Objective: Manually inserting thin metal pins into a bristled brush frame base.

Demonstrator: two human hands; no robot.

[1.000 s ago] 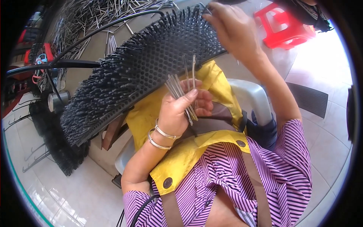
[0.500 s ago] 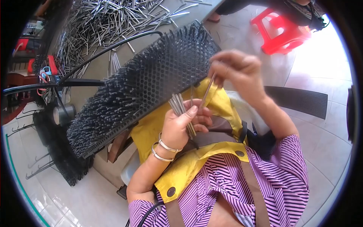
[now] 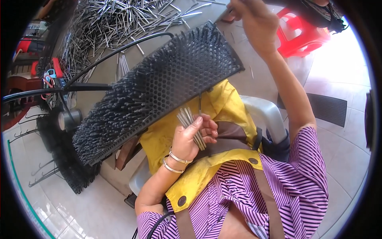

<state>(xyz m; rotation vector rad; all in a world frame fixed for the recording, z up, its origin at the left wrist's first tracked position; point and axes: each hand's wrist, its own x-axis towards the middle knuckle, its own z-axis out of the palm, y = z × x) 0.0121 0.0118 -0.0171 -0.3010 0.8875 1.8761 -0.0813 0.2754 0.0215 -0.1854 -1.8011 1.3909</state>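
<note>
Left hand (image 3: 187, 138) (2 bangles (image 3: 179, 159) at wrist): gripping metal rods (image 3: 186, 118). Right hand (image 3: 258, 24): high, arm outstretched, grip unclear.

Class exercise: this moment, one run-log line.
left hand: holds thin rods | right hand: at picture top, contents unclear | perforated board: bristled at left

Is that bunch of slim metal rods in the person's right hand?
No, the bunch of slim metal rods is in the left hand, while the right hand is raised, well apart from it.
</note>
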